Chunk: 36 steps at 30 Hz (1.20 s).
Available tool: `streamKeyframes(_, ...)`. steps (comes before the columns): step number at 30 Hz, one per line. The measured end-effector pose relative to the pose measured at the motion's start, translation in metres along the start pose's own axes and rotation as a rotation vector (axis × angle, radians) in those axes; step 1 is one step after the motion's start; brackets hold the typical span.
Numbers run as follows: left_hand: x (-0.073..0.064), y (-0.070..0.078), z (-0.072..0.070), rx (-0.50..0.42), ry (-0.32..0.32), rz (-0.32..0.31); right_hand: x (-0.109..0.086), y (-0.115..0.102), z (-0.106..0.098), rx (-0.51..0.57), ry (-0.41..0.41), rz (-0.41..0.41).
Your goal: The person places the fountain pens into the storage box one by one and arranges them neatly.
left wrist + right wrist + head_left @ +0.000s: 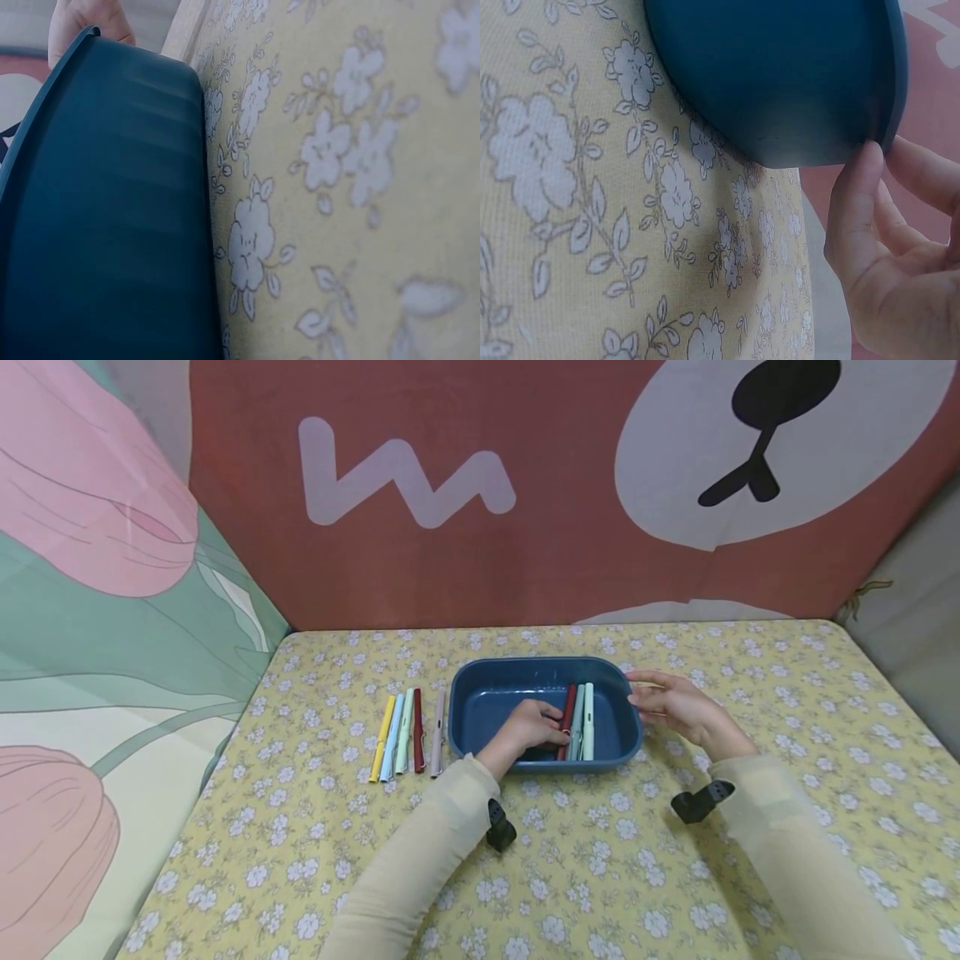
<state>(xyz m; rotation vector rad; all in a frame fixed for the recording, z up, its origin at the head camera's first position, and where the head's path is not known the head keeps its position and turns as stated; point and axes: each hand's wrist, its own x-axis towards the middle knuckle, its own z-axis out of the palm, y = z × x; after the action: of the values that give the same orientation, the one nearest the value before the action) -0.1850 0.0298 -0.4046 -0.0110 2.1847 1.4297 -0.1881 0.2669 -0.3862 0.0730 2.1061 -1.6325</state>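
A dark blue plastic box [495,760] stands on the cloth. In its right half, a dark red pen [570,700], a grey-green pen [577,718] and a mint pen [588,722] lie side by side. My left hand [525,727] reaches over the near rim, its fingers and thumb holding the dark red pen inside. In the left wrist view the box wall hides that pen. At the right end, my right hand [678,706] pinches the box rim between thumb [862,180] and fingers.
Left of the box several pens lie in a row: yellow [382,739], light blue, pale green, dark red and lilac [438,735]. A floral tablecloth [540,877] covers the table. Printed fabric walls [450,568] rise behind and on the left.
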Motion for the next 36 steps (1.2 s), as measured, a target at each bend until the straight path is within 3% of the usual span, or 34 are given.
streamKeyframes(4,0.001,-0.001,0.000,0.011,0.005,0.003,-0.001,0.000,-0.001,-0.002,-0.005,-0.003)
streamKeyframes(10,0.002,0.001,0.000,-0.042,0.026,-0.010,-0.002,0.000,-0.002,-0.001,-0.012,-0.008)
streamKeyframes(15,0.004,0.002,-0.001,-0.095,0.039,0.029,-0.002,0.000,-0.002,0.002,-0.011,-0.007)
streamKeyframes(21,0.004,0.005,-0.005,-0.215,0.025,0.086,-0.001,-0.001,-0.003,0.016,-0.014,-0.006)
streamKeyframes(28,-0.002,0.013,-0.013,-0.336,-0.003,0.098,-0.002,0.001,-0.003,0.023,-0.010,-0.010)
streamKeyframes(36,-0.012,0.021,-0.027,-0.406,-0.035,0.138,-0.002,0.001,-0.002,0.031,-0.009,-0.012)
